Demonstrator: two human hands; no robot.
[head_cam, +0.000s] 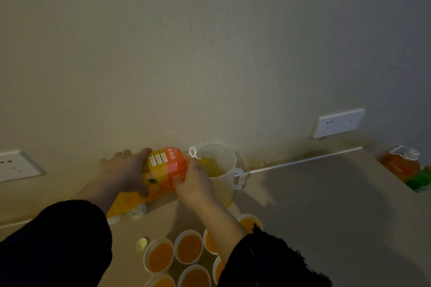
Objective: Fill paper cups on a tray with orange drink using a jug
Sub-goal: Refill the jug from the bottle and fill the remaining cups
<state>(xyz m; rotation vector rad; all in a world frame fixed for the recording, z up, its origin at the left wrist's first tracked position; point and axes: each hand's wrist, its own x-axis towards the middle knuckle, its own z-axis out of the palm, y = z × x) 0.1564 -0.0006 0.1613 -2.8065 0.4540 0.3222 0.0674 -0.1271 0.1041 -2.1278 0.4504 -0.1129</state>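
Over tall white plastic jug [221,184]: tipping big orange-labelled drink bottle [165,170], left hand [126,170] gripping body, right hand [196,184] gripping neck. Risk: glugging surge splashing past rim.

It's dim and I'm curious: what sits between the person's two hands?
In the head view, a tipped orange drink bottle, gripped by left hand and right hand, its mouth at the white jug.

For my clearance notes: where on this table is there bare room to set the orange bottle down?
Free: the beige tabletop right of the white plastic jug and the orange-filled paper cups, up to the second orange bottle far right. Crowded: around the cups and small yellow cap.
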